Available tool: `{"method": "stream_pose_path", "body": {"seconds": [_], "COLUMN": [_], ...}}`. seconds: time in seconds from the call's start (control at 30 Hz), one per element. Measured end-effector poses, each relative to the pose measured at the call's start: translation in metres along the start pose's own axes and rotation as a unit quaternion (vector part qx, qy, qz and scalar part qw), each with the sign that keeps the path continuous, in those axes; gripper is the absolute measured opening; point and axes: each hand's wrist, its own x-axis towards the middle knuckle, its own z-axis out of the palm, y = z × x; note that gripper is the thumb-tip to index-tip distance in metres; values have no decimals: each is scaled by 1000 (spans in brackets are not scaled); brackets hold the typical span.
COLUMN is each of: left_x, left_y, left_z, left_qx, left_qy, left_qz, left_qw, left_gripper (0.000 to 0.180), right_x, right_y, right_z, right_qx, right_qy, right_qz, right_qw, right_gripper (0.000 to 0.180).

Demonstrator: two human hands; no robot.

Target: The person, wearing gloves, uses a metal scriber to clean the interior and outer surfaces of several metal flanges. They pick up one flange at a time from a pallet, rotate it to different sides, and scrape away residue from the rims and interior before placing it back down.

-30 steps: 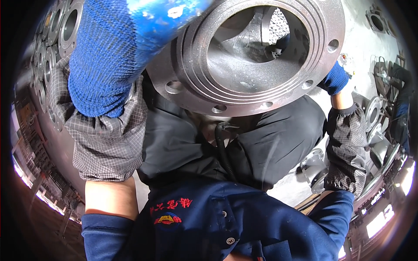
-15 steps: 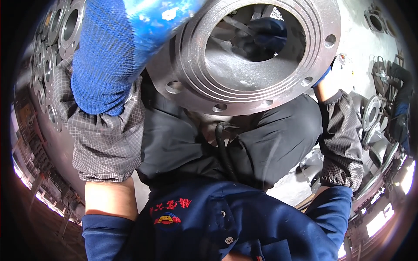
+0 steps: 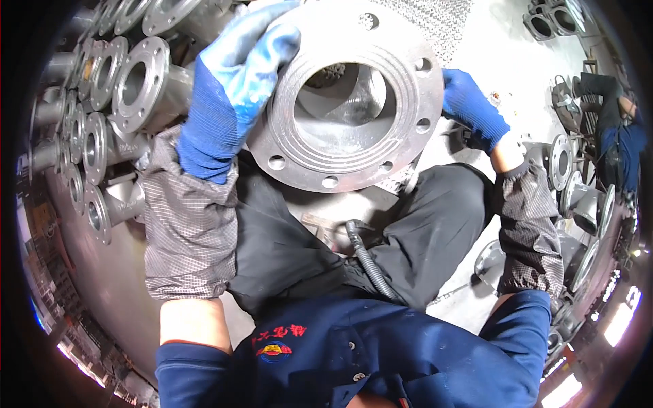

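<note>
A grey cast-metal flanged pipe fitting (image 3: pixel 409 144) is up in front of me, above my knees. Its round flange face is turned toward me, with ridged rings about a wide bore and bolt holes along the rim. My left hand (image 3: pixel 246 71), in a blue coated glove, grips the flange's left side; its fingertips are partly hidden. At the right edge, my right hand (image 3: pixel 475 112), also gloved in blue, holds the rim with its fingers curled behind it. Through the bore shows the fitting's pale inner wall.
Many similar flanged pipes (image 3: pixel 139 85) are stacked at the left. More fittings (image 3: pixel 560 163) stand at the right, with others (image 3: pixel 542 26) at the far right. A ribbed hose (image 3: pixel 367 258) runs between my legs. Another person (image 3: pixel 620 146) is at the right edge.
The fitting has shifted left and its flange now faces me more squarely. My left hand has come down into fuller view, and my right hand shows more beside the rim.
</note>
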Motion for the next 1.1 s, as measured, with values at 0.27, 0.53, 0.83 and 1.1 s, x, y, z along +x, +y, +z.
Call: {"method": "stream_pose_path", "body": {"seconds": [0.27, 0.53, 0.83, 1.1], "left_x": [-18, -18, -24, -27], "left_y": [-20, -32, -41, 5], "left_z": [-23, -29, -41, -41], "left_qx": [-18, -34, -45, 356], "left_qy": [34, 33, -12, 167], "left_qz": [21, -26, 32, 99], "left_qw": [999, 999, 998, 914], "left_gripper": [35, 49, 52, 25], "right_x": [-30, -32, -47, -41], "right_y": [-87, -82, -84, -122], "right_z": [-15, 38, 50, 69], "right_qx": [339, 350, 366, 435], "right_qy": [146, 283, 290, 273], "right_qz": [-26, -194, -158, -214], "right_qw": [929, 872, 870, 831], "right_gripper": [29, 21, 28, 20]}}
